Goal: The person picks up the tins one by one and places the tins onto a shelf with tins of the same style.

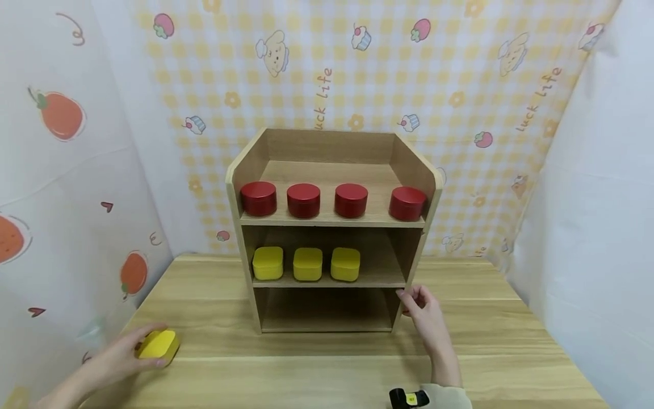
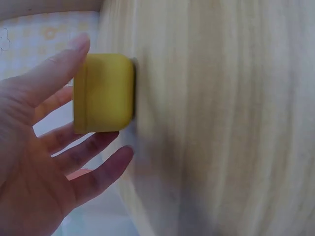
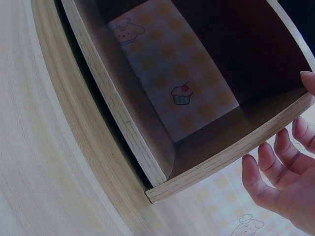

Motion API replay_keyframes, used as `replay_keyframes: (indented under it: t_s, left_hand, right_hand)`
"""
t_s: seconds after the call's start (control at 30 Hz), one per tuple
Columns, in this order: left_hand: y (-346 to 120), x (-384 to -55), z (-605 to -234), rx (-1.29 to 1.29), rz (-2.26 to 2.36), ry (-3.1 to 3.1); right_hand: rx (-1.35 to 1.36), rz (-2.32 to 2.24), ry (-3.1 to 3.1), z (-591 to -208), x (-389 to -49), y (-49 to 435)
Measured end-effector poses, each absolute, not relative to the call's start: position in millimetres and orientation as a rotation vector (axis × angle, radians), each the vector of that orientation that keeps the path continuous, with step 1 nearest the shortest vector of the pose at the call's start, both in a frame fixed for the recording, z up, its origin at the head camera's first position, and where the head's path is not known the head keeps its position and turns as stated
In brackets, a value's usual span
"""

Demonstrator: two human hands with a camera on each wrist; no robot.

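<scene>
At the table's left, my left hand [image 1: 120,355] has its thumb and fingers around a yellow square tin with rounded corners [image 1: 160,345]. In the left wrist view the tin [image 2: 106,93] stands right at the wooden tabletop, thumb on one side and fingers on the other. My right hand [image 1: 426,318] holds the right side panel of a small wooden shelf [image 1: 327,222] near its lowest compartment. Up close in the right wrist view, the thumb lies at the panel's [image 3: 236,157] inner side and the fingertips along its outer side.
Several round red tins [image 1: 351,200] line the shelf's top level. Three yellow tins [image 1: 307,264] sit on the middle level, left to centre. The shelf stands on a wooden table [image 1: 286,375] before a checked, printed backdrop [image 1: 327,68]. White sheets [image 1: 587,199] flank both sides.
</scene>
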State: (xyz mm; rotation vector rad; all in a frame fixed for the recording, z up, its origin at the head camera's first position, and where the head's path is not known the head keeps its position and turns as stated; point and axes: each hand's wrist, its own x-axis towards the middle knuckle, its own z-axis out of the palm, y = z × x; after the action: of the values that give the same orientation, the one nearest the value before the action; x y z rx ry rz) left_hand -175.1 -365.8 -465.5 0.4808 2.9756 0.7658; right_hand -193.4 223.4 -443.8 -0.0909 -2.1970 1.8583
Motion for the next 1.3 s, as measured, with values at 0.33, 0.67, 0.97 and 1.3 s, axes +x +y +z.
replay_keyframes:
  t_s: [0.33, 0.67, 0.97, 1.3]
  left_hand:
    - [-370, -175, -475, 0.425, 0.782, 2.983]
    - [-362, -176, -472, 0.310, 0.756, 2.993]
    - [-353, -174, -464, 0.275, 0.741, 3.001]
    - [-333, -170, -444, 0.373, 0.811, 3.036]
  right_hand:
    - [-0.058, 1.833, -2.213, -442, -192, 224]
    - [-0.074, 1.844, -2.223, -442, -191, 224]
    - [-0.074, 1.841, -2.225, -444, -191, 224]
    - [-0.091, 1.833, -2.240, -444, -192, 223]
